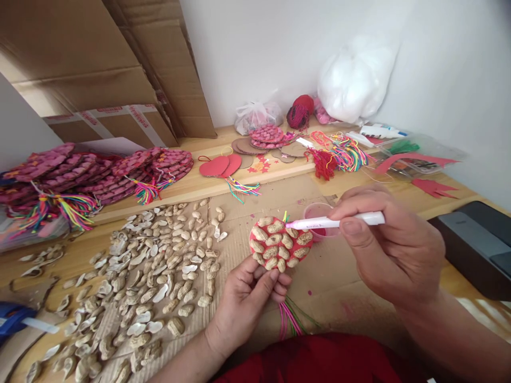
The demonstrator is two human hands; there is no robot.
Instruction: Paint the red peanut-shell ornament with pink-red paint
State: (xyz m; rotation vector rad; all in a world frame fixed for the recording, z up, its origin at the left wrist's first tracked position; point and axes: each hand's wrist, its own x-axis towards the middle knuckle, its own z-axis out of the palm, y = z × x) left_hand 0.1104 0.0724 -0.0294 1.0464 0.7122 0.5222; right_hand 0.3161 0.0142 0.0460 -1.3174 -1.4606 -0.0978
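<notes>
My left hand grips the lower edge of a round red disc covered with peanut shells, tilted up toward me. Pink and green strings hang below it. Between the thumb and fingers of my right hand is a white paint marker, its pink tip pointing left at the disc's upper edge. Whether the tip touches a shell I cannot tell. Behind the marker stands a small clear cup with pink-red colour inside. Many peanut shells lie loose on the cardboard to the left.
Stacks of pink-painted discs with coloured tassels stand at the back left. Red ovals, tassels and yarn lie along the back. A blue glue gun is at far left, a black-grey object at right.
</notes>
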